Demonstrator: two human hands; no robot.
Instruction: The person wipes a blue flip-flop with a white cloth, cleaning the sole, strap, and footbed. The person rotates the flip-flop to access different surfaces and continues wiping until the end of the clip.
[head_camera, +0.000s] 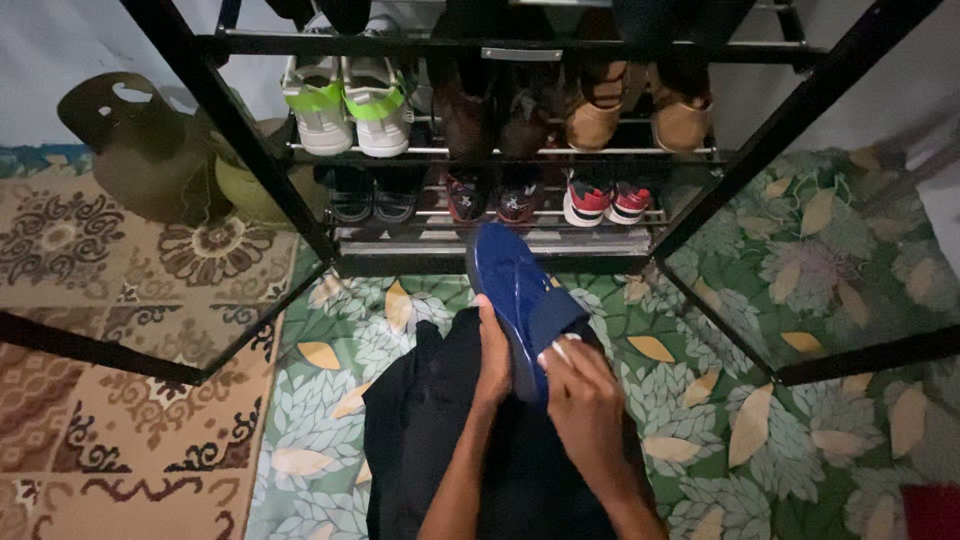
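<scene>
Far left of grip: olive gas cylinder (140, 150) on brown patterned rug (110, 320), well apart from both hands.
L hand: left hand (492, 352) wrapped round the near end of blue shoe (520, 295), fingers closed on its left edge, holding it.
Shoe: glossy blue, held up off the floor, toe pointing away from the hands toward the rack; heel end sits between the two hands.
R hand: right hand (585, 405) on the shoe's near right side, fingertips (560, 352) pressed to its surface; something small & pale under the tips, can't tell what. Grip closed on shoe.
Under grip: black garment (420, 430) over lap, green leaf-print mat (760, 400) beneath.
Ahead of grip: black shoe rack (500, 155), just past the shoe's toe. White/green sneakers (350, 105) upper left, tan boots (640, 115) upper right, red/white sneakers (605, 200) lower right.
</scene>
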